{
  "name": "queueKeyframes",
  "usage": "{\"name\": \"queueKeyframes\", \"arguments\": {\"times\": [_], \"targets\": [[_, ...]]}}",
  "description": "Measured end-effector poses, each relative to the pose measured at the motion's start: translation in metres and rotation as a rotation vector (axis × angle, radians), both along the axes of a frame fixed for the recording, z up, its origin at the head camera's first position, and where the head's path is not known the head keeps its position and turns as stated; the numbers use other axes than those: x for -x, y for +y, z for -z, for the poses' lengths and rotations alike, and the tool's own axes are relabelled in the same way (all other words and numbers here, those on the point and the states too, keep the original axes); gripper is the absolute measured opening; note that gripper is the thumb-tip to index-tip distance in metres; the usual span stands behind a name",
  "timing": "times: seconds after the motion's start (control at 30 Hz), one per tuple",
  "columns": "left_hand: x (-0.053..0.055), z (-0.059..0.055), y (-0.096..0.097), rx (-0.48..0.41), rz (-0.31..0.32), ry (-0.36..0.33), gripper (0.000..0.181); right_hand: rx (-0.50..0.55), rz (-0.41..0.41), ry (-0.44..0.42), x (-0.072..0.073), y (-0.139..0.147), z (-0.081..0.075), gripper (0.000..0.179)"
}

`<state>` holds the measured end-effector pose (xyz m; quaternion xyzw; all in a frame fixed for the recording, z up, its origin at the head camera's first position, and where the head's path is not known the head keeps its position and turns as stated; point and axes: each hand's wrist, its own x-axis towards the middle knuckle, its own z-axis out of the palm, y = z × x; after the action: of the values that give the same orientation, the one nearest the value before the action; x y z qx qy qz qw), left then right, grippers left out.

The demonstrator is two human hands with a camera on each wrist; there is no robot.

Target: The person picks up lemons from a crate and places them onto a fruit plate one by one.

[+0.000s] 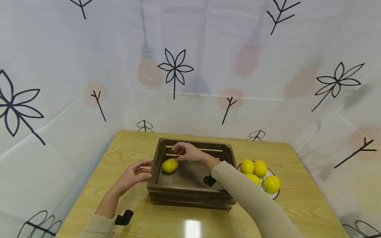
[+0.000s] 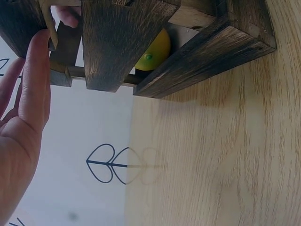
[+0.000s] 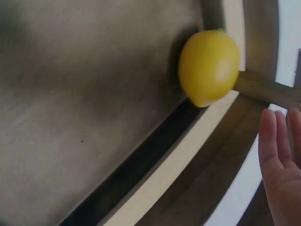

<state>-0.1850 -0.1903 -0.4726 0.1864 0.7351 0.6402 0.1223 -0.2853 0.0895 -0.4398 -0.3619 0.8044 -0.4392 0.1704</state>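
Observation:
A dark brown slatted wooden crate [image 1: 190,195] stands on the table, with one yellow lemon [image 1: 170,165] lying inside at its left end. Over the crate, close to that lemon, hovers my right hand [image 1: 190,152], its fingers loosely bent around nothing. In the right wrist view the lemon [image 3: 209,66] lies on the crate floor, apart from the hand [image 3: 282,174]. My left hand [image 1: 135,175] rests against the outside of the crate's left end. The left wrist view has straight fingers on the upper slat, and part of the lemon [image 2: 157,52] appears between slats.
Right of the crate, a white plate with a dark rim [image 1: 276,195] bears several lemons [image 1: 272,183], partly hidden by the right sleeve. The light wooden table [image 1: 134,211] meets a patterned cloth [image 1: 190,112] at the back and sides.

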Motion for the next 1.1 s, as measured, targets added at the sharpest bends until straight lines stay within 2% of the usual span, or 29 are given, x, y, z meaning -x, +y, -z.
{"name": "queueKeyframes", "arguments": {"times": [0.2,0.43,0.63,0.93,1.1], "targets": [[0.001,0.001,0.000,-0.008,0.015,0.012,0.058,-0.098,-0.067,0.036,0.007,-0.007,0.009,0.039],[0.002,0.000,0.000,0.012,0.012,0.013,0.058,-0.173,-0.090,0.068,0.012,-0.008,0.020,0.041],[0.002,0.001,-0.001,0.011,0.010,0.007,0.059,-0.310,-0.116,0.115,0.014,-0.010,0.027,0.047],[0.002,0.001,-0.002,0.010,0.016,0.017,0.059,-0.426,-0.092,0.116,0.012,-0.017,0.035,0.054],[0.002,0.001,-0.002,0.009,0.018,0.015,0.059,-0.440,-0.102,0.100,0.007,-0.022,0.042,0.055]]}}
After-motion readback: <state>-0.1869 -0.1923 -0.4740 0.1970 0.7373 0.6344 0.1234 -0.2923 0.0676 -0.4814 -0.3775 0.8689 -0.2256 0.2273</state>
